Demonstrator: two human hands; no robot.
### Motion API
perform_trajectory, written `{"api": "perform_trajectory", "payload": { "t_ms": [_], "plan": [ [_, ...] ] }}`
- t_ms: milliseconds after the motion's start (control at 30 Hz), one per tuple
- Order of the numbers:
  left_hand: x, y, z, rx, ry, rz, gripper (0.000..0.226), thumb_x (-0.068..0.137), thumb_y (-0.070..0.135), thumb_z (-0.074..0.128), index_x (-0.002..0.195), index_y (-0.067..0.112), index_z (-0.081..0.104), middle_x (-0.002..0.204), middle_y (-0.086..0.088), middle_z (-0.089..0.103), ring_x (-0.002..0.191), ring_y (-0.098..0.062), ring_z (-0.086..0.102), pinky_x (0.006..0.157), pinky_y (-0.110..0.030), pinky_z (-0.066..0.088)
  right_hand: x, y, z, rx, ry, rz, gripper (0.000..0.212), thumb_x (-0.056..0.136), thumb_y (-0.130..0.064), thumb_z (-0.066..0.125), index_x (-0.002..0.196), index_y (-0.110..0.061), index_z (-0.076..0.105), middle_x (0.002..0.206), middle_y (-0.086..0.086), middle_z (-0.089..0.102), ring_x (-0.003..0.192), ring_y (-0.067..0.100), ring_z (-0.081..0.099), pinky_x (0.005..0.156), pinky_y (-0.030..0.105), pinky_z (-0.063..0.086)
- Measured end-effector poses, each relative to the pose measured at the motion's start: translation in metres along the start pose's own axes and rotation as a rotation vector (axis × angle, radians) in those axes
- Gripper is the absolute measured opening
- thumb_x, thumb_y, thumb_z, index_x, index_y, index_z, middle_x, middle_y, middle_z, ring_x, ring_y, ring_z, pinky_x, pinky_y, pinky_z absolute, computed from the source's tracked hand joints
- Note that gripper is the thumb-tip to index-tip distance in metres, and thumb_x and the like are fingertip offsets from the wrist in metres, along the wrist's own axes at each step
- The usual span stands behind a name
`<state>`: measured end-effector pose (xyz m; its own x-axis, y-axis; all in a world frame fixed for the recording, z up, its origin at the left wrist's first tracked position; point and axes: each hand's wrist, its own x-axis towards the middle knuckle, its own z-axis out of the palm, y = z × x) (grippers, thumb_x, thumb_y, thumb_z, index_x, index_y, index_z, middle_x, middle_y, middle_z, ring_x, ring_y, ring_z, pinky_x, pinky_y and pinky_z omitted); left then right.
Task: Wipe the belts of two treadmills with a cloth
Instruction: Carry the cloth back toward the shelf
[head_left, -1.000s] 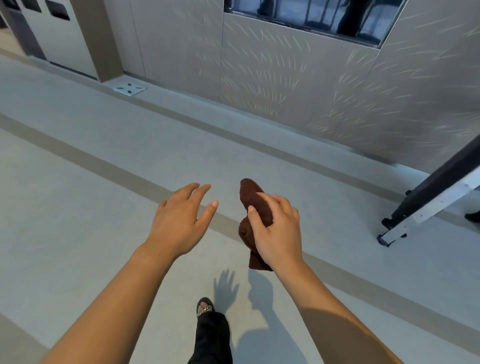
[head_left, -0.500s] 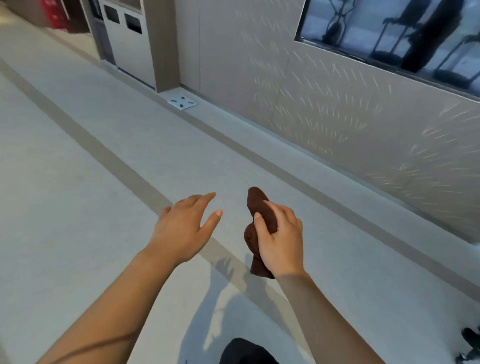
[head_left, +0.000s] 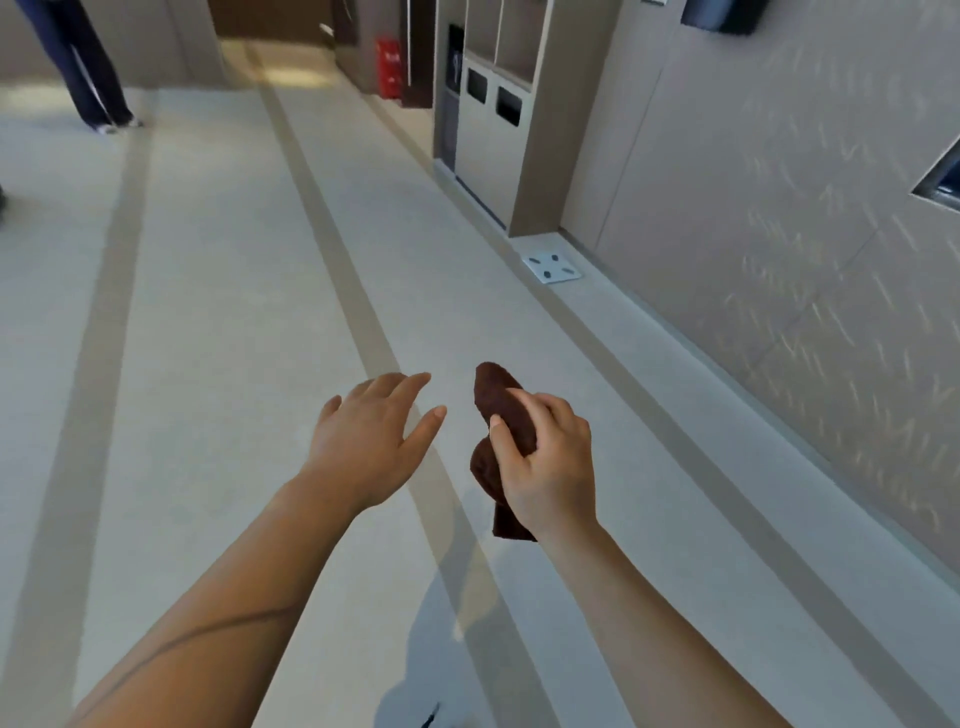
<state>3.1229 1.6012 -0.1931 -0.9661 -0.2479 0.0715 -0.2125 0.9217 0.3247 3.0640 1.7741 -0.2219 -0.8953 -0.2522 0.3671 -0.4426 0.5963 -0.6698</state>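
Brown cloth (head_left: 497, 410) is gripped by the curled fingers of the right hand (head_left: 548, 467), while the left hand (head_left: 366, 444) hovers beside it, fingers relaxed and empty, above the floor (head_left: 208, 312).

White scale (head_left: 551, 267) on floor (head_left: 208, 364) by wall (head_left: 779, 234); bin cabinet (head_left: 491, 119) behind it; red box (head_left: 389, 67) farther back; person's legs (head_left: 88, 67) top L.

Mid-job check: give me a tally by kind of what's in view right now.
Cloth: 1
Hands: 2 (left hand, right hand)
Bin slots: 2
Red box: 1
White floor plate: 1
Other person: 1
Total: 8
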Motion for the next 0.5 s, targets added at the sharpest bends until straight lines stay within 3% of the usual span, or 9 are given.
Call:
{"api": "perform_trajectory", "payload": {
  "t_ms": [300,500],
  "plan": [
    [0.2,-0.082,-0.001,-0.015,0.05,-0.116,0.064,0.088,0.062,0.015,0.142,0.032,0.031,0.144,0.007,0.041,0.132,-0.019,0.038,0.106,-0.043,0.031,0.219,0.011,0.113,0.054,-0.026,-0.053,0.036,0.088,-0.04,0.057,0.122,-0.026,0.06,0.121,-0.007,0.055,0.112,0.018,0.043,0.083,0.025,0.035],
    [0.378,-0.134,-0.013,-0.039,0.062,-0.028,0.063,0.089,0.059,0.018,0.14,0.029,0.035,0.143,0.004,0.043,0.132,-0.02,0.038,0.105,-0.045,0.032,0.372,0.018,0.187,0.04,0.019,-0.001,0.038,0.088,-0.042,0.054,0.123,-0.028,0.058,0.123,-0.008,0.053,0.114,0.016,0.041,0.084,0.024,0.032]
  ]
}}
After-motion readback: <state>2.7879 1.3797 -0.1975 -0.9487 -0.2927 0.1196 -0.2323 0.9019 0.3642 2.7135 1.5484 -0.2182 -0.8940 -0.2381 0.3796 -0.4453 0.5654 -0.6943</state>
